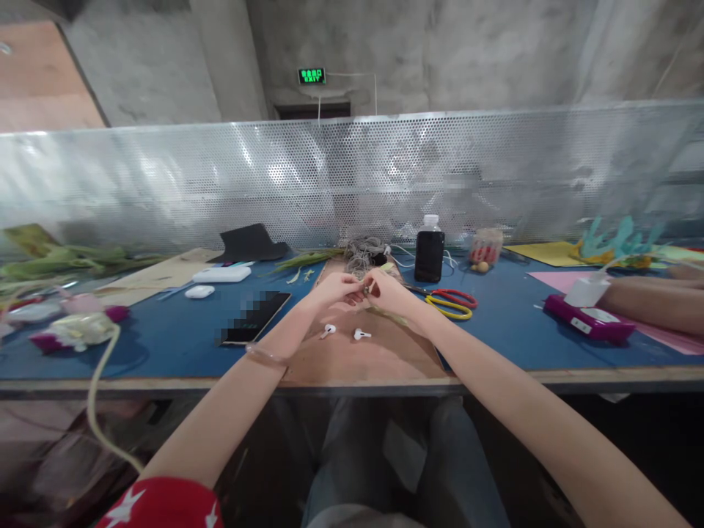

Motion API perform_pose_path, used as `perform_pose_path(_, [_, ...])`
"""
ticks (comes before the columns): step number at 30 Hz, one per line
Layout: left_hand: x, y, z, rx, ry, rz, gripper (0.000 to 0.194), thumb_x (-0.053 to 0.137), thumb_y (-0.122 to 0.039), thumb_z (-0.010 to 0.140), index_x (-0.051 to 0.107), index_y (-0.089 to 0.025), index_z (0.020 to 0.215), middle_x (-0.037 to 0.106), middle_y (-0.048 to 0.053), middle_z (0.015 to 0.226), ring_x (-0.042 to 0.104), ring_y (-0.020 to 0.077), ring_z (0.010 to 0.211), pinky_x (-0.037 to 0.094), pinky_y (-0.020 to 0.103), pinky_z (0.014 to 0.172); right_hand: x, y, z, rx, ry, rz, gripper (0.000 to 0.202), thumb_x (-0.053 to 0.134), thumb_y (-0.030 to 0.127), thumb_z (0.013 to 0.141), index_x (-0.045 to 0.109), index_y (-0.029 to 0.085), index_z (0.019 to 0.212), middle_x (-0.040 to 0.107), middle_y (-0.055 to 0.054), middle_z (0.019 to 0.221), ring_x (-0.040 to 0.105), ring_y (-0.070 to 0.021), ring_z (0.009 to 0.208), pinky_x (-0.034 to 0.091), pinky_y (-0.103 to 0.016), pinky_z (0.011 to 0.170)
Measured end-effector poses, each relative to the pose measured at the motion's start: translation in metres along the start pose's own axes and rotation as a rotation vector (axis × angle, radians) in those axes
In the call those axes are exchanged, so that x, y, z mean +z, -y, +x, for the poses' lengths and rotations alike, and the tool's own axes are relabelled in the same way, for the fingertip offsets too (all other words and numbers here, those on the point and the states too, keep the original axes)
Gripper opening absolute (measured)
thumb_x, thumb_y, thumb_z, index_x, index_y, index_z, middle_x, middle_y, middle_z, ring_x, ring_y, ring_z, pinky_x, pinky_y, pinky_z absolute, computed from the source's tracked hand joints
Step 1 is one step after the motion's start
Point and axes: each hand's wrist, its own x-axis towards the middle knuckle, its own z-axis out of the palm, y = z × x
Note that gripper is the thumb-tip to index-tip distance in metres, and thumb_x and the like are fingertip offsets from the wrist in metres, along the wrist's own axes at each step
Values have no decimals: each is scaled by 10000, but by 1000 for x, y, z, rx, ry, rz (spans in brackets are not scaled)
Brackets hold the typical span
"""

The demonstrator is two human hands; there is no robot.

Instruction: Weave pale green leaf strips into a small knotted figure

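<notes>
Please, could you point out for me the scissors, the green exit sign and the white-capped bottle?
Scissors [453, 317]: head view, on the lower edge of the yellow handle.
Exit sign [312, 76]: head view, on the middle of its face.
Bottle [431, 221]: head view, on the white cap.

Two earbuds lie on a board atop the worktop. A phone rests to their left, scissors to the board's right.

The person wears a red sleeve with white stars, blue-grey trousers and a translucent bangle (slim, glossy) round the left forearm.
</notes>
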Motion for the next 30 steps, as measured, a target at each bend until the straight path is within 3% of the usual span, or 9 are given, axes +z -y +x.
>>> perform_pose_path(10, [-1,-4,-3,-47,-44,37,199,495,-289,852,563,-107,894,587,25,813,568,113,664,488,271,595,-6,9,-1,-80,27,-21,196,509,290,845,549,122,938,555,-49,969,547,-154,834,462,-341,726])
perform_pose_path(21, [-1,-1,-2,20,-25,72,204,501,-297,847,565,-109,892,589,24,808,571,117,672,489,280,609,0,-4,3,115,41,127,192,488,283,865,563,113,911,591,-21,832,576,-113,703,492,-285,639])
perform_pose_path(30, [2,-4,-4,72,-38,129,213,508,-309,843,570,-108,876,593,21,788,577,121,680,491,286,619,-3,-8,1,178,41,230,188,500,281,859,567,110,901,594,-20,829,579,-114,708,494,-288,643])
